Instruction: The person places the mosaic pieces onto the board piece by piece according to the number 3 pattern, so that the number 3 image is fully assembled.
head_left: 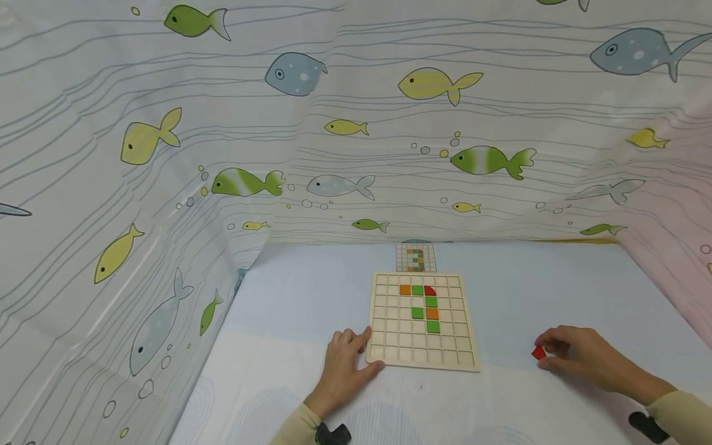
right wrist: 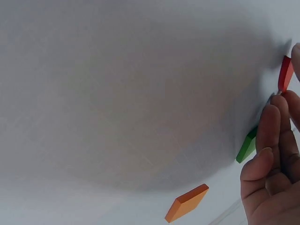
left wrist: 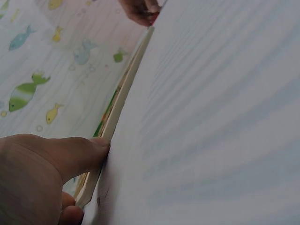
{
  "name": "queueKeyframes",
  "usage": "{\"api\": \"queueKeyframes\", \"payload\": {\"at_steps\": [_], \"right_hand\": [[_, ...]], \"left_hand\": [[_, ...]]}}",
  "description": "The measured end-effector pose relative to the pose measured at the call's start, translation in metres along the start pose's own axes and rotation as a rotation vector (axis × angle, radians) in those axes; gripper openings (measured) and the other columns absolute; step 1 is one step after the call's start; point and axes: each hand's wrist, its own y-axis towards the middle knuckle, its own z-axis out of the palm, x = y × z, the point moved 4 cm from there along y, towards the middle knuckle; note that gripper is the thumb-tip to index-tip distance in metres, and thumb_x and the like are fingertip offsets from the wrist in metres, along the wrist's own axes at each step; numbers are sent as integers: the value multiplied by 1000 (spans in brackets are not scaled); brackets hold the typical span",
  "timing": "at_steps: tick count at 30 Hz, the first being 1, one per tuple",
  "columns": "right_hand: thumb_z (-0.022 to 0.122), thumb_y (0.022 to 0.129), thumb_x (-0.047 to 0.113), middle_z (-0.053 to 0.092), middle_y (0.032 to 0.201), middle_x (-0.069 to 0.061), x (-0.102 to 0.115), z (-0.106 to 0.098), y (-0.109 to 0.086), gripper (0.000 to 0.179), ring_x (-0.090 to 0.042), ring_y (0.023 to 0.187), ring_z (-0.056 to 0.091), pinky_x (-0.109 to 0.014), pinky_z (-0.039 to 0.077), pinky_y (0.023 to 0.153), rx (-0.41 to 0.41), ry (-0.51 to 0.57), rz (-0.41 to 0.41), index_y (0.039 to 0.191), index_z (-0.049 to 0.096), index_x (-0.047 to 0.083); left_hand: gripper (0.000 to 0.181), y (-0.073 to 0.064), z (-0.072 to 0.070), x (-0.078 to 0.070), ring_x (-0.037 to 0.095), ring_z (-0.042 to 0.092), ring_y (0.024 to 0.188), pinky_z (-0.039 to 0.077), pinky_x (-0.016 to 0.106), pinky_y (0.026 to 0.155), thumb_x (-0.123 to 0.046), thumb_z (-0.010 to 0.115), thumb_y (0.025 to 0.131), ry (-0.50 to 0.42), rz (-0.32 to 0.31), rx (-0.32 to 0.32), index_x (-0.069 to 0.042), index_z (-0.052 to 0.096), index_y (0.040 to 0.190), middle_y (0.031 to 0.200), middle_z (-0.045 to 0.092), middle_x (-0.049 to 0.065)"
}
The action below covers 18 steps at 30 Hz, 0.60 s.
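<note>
Head view looks down; wrist views (nearer) share its red piece point(head_left: 538, 352).

Head view: even, diffuse light; the board point(head_left: 396, 357) is clearly resolved, the small card point(head_left: 403, 258) behind it less sharply; a faint shadow lies on the surface point(head_left: 311, 290) near the right hand point(head_left: 589, 358). The 2 wrist views are dimmer and greyer. Left wrist: printed fish point(left wrist: 22, 96) in soft focus. Right wrist: a broad, soft-edged shadow spreads across the surface beside the fingers point(right wrist: 268, 126); the lower margin is brighter.

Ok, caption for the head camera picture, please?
Left hand holds a gridded board by its corner; right hand pinches a red piece.
</note>
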Motion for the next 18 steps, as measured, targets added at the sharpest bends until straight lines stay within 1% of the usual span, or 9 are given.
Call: {"api": "queueKeyframes", "payload": {"at_steps": [5, 8, 10, 12, 14, 18], "right_hand": [[95, 77, 25, 66, 93, 24, -1, 1, 0, 35, 7, 81, 56, -19, 51, 69, 4, -32, 10, 106, 75, 19], [94, 79, 25, 66, 95, 23, -1, 2, -2, 34, 8, 82, 56, -20, 52, 69, 21, -43, 19, 107, 75, 18], [93, 81, 26, 66, 95, 24, 0, 3, -2, 32, 9, 83, 55, -20, 52, 69, 26, -70, 28, 107, 75, 19], [92, 81, 27, 64, 94, 25, 5, 4, -3, 31, 10, 83, 54, -21, 52, 68, 16, -119, 33, 105, 74, 20], [93, 80, 27, 61, 92, 25, 8, 5, -3, 31, 11, 82, 52, -21, 52, 66, -10, -182, 17, 103, 73, 21], [96, 75, 22, 59, 89, 24, 12, 7, -3, 35, 12, 79, 50, -21, 50, 62, -79, -289, -59, 100, 71, 20]], "left_hand": [[72, 1, 0, 0, 7, 27, 83, 26, 25, 75, -38, 88, 84, 6, -2, 4, -4, 66, 144, 87, 49, -6], [72, 1, 0, 0, 7, 27, 82, 26, 25, 75, -38, 88, 84, 10, 4, 1, -3, 66, 143, 87, 49, -5], [72, 0, 1, 0, 7, 28, 82, 26, 25, 75, -38, 88, 84, 11, 2, 4, -4, 66, 143, 87, 49, -6], [72, 0, 2, 1, 7, 28, 82, 27, 25, 75, -39, 88, 84, 12, 2, 4, -4, 66, 143, 87, 48, -6], [72, 0, 2, 1, 7, 28, 82, 27, 25, 75, -40, 88, 84, 12, 4, 5, -4, 66, 143, 87, 48, -6], [72, 1, 3, 2, 7, 28, 83, 26, 25, 75, -40, 88, 84, 13, 6, 4, -4, 66, 143, 86, 48, -7]]}}
